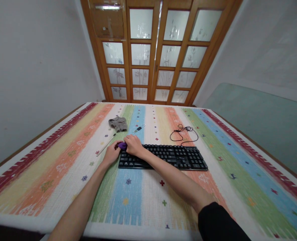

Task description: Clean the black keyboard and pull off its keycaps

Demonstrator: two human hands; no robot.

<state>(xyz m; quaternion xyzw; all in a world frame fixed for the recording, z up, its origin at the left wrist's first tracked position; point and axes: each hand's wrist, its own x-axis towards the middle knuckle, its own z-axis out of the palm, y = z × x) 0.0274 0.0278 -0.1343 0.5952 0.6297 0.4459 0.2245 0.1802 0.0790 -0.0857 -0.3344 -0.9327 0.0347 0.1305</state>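
A black keyboard (pixel 173 156) lies on the striped tablecloth, its left end partly behind my hands. Over its upper left corner, a small purple lump (pixel 122 146) shows between my two hands; whether it is cloth or putty I cannot tell. My left hand (pixel 112 153) pinches the lump from the left with its fingertips. My right hand (pixel 134 145) is closed at the lump's right side, fingers curled, with the wrist above the keys. Part of the lump is hidden by the fingers.
Beyond my hands lie a crumpled grey cloth (pixel 117 124) and a small black-and-clear tool (pixel 138 128). A thin pale stick (pixel 105 145) with a dark tip rests left of the keyboard. The keyboard's cable (pixel 181 134) is loosely coiled behind it.
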